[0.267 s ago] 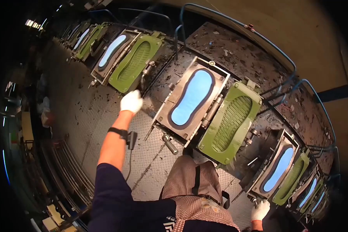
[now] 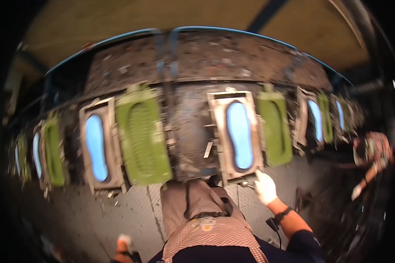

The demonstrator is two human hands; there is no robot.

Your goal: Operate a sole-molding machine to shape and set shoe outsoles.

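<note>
A sole mould (image 2: 221, 151) with a metal frame lies in front of me, slightly right, a blue sole piece (image 2: 240, 136) with a dark border in its cavity. Its green mould lid (image 2: 274, 131) is folded out flat on the right side. My right hand (image 2: 266, 189), in a white glove, is closed around the handle (image 2: 246, 183) at the mould's front edge, one finger reaching up along the corner. Low at the left, away from the moulds, is my left hand (image 2: 124, 240), gloved too; its fingers are smeared by motion.
Another mould (image 2: 111, 151) with a blue sole piece (image 2: 96, 148) and an open green lid (image 2: 144, 138) stands left. More such moulds line the bench both ways. Blue rails (image 2: 232, 30) run behind. At the right, another person (image 2: 375, 149) stands near the row.
My view has swung rightward and levelled, so the right-hand mould now lies near the middle. My left hand has dropped from beside the moulds to the lower left. My right hand stays at the handle.
</note>
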